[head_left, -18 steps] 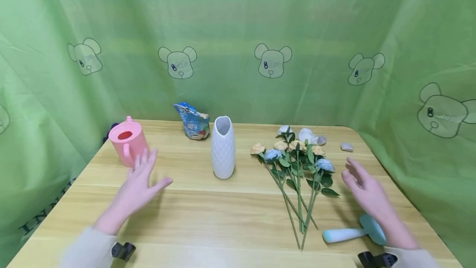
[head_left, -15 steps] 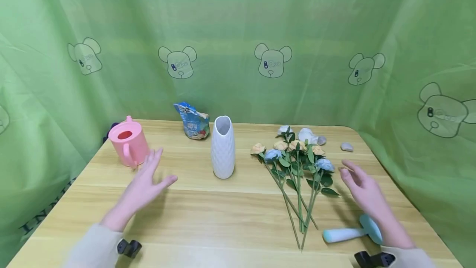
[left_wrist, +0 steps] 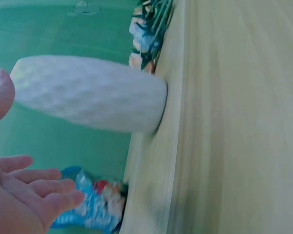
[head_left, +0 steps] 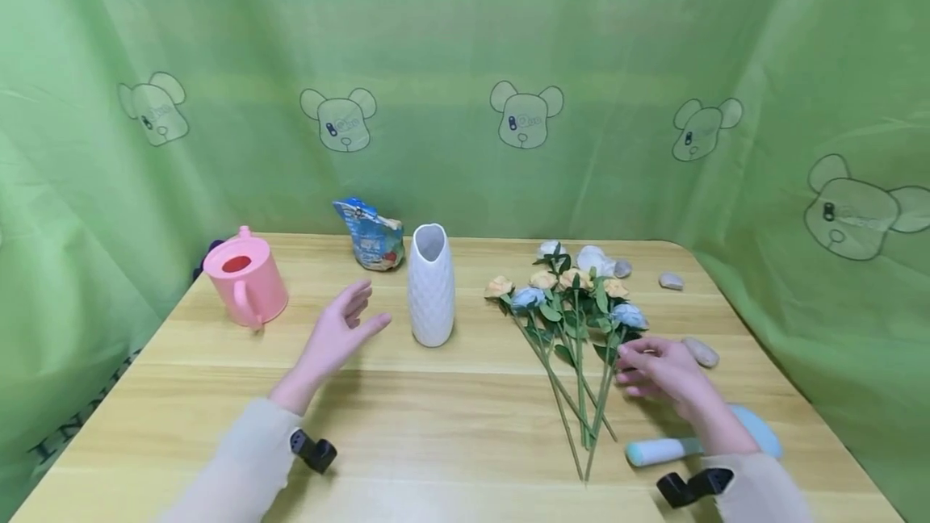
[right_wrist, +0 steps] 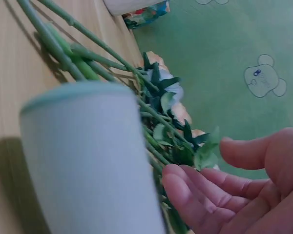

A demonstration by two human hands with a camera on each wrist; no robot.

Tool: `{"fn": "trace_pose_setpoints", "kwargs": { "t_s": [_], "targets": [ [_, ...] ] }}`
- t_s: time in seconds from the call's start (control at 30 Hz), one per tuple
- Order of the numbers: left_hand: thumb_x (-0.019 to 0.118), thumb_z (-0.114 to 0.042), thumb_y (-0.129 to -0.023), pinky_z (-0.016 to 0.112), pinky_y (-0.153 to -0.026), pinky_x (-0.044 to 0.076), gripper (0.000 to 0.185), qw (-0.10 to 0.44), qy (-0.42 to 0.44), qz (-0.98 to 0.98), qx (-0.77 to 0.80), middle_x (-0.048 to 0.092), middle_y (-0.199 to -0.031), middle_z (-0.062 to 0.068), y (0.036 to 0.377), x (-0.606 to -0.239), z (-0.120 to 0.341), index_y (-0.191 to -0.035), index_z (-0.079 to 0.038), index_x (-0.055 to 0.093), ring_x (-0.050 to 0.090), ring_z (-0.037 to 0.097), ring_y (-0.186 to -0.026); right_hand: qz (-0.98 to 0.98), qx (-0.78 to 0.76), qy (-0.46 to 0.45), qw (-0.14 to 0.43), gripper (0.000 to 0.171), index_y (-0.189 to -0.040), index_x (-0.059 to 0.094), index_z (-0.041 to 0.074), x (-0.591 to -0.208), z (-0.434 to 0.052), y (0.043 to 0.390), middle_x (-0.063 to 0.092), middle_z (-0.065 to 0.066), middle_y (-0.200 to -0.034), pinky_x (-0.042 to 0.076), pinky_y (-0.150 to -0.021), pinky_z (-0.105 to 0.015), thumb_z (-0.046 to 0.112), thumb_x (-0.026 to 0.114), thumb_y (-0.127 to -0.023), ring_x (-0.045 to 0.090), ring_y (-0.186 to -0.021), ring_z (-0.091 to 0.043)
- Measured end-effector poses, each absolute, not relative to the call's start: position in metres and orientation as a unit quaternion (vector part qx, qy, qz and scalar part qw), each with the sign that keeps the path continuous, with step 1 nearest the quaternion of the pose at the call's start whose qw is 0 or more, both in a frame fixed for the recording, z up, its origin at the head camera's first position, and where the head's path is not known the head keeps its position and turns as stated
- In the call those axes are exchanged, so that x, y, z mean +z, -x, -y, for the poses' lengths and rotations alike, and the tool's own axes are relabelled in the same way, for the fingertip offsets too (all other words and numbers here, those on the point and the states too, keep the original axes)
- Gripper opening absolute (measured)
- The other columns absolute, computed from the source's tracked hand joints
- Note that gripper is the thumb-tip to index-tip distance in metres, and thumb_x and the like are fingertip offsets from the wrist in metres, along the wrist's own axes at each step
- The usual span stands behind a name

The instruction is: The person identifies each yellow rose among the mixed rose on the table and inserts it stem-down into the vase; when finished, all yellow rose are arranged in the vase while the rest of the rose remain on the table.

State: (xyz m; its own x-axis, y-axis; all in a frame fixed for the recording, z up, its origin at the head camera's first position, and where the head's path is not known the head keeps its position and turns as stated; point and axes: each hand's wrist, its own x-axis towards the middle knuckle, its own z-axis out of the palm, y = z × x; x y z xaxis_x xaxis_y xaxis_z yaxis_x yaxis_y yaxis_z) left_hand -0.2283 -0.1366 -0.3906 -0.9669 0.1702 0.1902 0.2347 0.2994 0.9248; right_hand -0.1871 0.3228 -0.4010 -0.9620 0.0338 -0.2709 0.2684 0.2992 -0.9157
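A white textured vase (head_left: 432, 289) stands upright near the table's middle. My left hand (head_left: 336, 339) hovers to its left, fingers spread and holding nothing; in the left wrist view the vase (left_wrist: 93, 92) is beyond the thumb. Several artificial flowers (head_left: 574, 305), peach, blue and white with green stems (head_left: 581, 410), lie in a loose bunch to the right. My right hand (head_left: 664, 374) is at the bunch's right side, fingers loosely bent near a stem. In the right wrist view its thumb and fingers stand apart beside the leaves (right_wrist: 185, 146), with nothing between them.
A pink watering can (head_left: 249, 285) stands at the left, a blue bag (head_left: 372, 239) behind the vase. Under my right forearm lies a shovel-like tool with a pale handle (head_left: 657, 451). Stones (head_left: 700, 352) lie at the right. A green curtain (head_left: 436, 39) surrounds the table.
My left hand has moved right, away from the watering can and closer to the vase. My right hand has moved left to the flowers, uncovering a stone. The view has shifted slightly.
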Motion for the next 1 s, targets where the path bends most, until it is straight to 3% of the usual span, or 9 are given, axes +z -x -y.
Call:
{"fn": "trace_pose_setpoints", "kwargs": {
  "t_s": [0.23, 0.5, 0.67, 1.0],
  "targets": [
    [0.07, -0.015, -0.084, 0.042, -0.102, 0.037, 0.066, 0.029, 0.131, 0.735, -0.665, 0.042, -0.137, 0.023, 0.255, -0.406, 0.112, -0.14, -0.005, 0.036, 0.04, 0.033, -0.127, -0.773, -0.607, -0.123, 0.136, 0.046, -0.124, 0.036, -0.016, -0.408, -0.316, 0.197, 0.061, -0.021, -0.095, 0.056, -0.072, -0.041, 0.011, 0.056, -0.092, 0.064, -0.077, -0.027],
    [0.072, 0.002, -0.078, 0.045, -0.102, 0.037, 0.069, 0.041, 0.157, 0.68, -0.715, 0.044, -0.133, 0.027, 0.274, -0.425, 0.092, -0.137, 0.0, 0.036, 0.044, 0.037, -0.122, -0.773, -0.592, -0.169, 0.151, 0.043, -0.12, 0.042, -0.015, -0.414, -0.313, 0.207, 0.058, -0.012, -0.078, 0.057, -0.06, -0.034, 0.012, 0.059, -0.091, 0.062, -0.059, -0.019],
    [0.076, 0.0, -0.074, 0.04, -0.098, 0.042, 0.075, 0.037, 0.149, 0.693, -0.704, 0.046, -0.132, 0.023, 0.279, -0.431, 0.084, -0.138, -0.005, 0.037, 0.047, 0.035, -0.12, -0.785, -0.575, -0.187, 0.137, 0.038, -0.114, 0.05, -0.015, -0.418, -0.311, 0.213, 0.054, -0.008, -0.069, 0.056, -0.054, -0.029, 0.009, 0.062, -0.088, 0.058, -0.052, -0.014],
    [0.082, -0.006, -0.067, 0.039, -0.099, 0.041, 0.082, 0.048, 0.17, 0.707, -0.685, 0.049, -0.131, 0.012, 0.283, -0.435, 0.073, -0.137, -0.014, 0.04, 0.048, 0.028, -0.119, -0.748, -0.621, -0.194, 0.133, 0.024, -0.106, 0.05, -0.006, -0.419, -0.315, 0.213, 0.058, -0.01, -0.074, 0.057, -0.06, -0.035, 0.005, 0.059, -0.088, 0.061, -0.059, -0.019]
  ]
}}
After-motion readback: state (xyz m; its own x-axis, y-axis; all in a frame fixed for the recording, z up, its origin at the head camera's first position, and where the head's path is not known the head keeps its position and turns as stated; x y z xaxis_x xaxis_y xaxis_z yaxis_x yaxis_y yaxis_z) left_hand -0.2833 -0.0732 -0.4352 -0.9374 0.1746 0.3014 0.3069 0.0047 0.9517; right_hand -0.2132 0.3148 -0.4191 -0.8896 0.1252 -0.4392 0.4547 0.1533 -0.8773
